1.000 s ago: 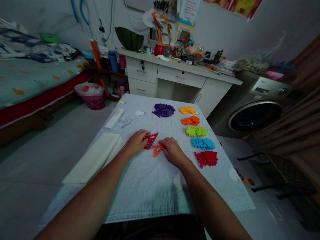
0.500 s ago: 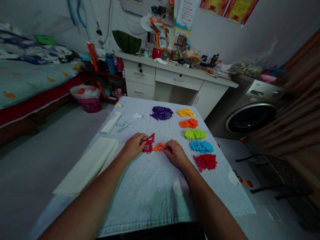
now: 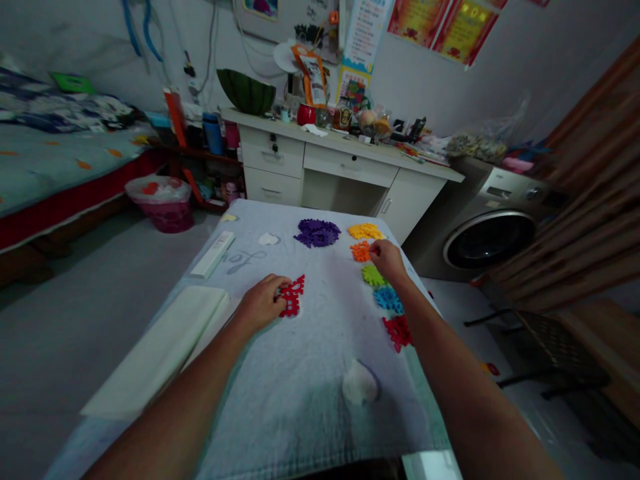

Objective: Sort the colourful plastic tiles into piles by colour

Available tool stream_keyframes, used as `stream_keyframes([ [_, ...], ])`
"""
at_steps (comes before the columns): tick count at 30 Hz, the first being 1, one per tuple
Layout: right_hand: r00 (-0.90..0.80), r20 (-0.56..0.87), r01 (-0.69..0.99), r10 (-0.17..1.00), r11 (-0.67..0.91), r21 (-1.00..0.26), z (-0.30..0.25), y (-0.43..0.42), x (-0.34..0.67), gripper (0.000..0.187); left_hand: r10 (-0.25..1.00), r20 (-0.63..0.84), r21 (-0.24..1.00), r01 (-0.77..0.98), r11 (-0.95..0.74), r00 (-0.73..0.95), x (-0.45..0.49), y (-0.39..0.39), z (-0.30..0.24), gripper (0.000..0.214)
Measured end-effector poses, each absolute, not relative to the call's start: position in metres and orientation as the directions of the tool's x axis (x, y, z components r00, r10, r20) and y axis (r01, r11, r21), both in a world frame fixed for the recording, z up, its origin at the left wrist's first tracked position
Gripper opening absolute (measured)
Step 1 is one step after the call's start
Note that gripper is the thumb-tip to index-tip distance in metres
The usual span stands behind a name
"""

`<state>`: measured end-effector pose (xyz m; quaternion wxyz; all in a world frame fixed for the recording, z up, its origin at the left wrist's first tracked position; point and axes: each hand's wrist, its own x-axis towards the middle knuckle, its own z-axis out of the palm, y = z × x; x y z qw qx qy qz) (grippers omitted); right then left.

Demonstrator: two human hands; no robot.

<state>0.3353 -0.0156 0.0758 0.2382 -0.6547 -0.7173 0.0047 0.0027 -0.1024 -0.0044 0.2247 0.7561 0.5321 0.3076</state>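
Note:
My left hand [image 3: 260, 304] rests on the towel-covered table [image 3: 310, 387], its fingers closed on a flat red assembly of interlocking pieces [image 3: 291, 296]. My right hand [image 3: 387, 259] has reached to the right column of sorted piles and sits over the orange pile [image 3: 360, 251], fingers curled down; whether it holds a piece is hidden. Along that column lie a yellow pile [image 3: 366, 231], a green pile [image 3: 371, 275], a blue pile [image 3: 386, 298] and a red pile [image 3: 397, 330], partly covered by my right forearm. A purple pile [image 3: 317, 233] lies at the far centre.
A long white box [image 3: 213, 254] and a folded white cloth [image 3: 160, 347] lie on the table's left side. A white lump [image 3: 359, 385] sits near the front. Beyond are a cluttered white desk [image 3: 345, 157], a washing machine [image 3: 493, 223], a bed [image 3: 55, 160] and a pink bin [image 3: 163, 202].
My right hand has left the middle of the table and moved right and away to the orange pile; the orange piece beside the red assembly is gone. The left hand stays on the red assembly.

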Motion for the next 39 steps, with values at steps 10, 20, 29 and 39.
stream_keyframes([
  [10,0.049,0.211,0.996,0.976,-0.032,-0.080,0.055,0.015,0.336,0.022,0.939,0.250,0.670,0.658,-0.343,0.235,0.003,-0.101,-0.009,0.037],
  [20,0.041,0.162,0.999,0.986,-0.037,-0.026,0.069,0.005,0.324,0.028,0.949,0.256,0.641,0.703,-0.309,0.184,0.005,-0.100,-0.008,0.031],
  [29,-0.537,-0.027,0.799,0.843,0.499,-0.336,0.072,-0.046,0.239,0.027,0.956,0.273,0.665,0.696,-0.271,0.111,0.006,-0.101,0.000,0.037],
  [39,-0.686,-0.044,0.709,0.726,0.653,-0.266,0.043,-0.053,0.194,0.033,0.956,0.273,0.692,0.667,-0.275,0.111,0.006,-0.101,-0.001,0.036],
])
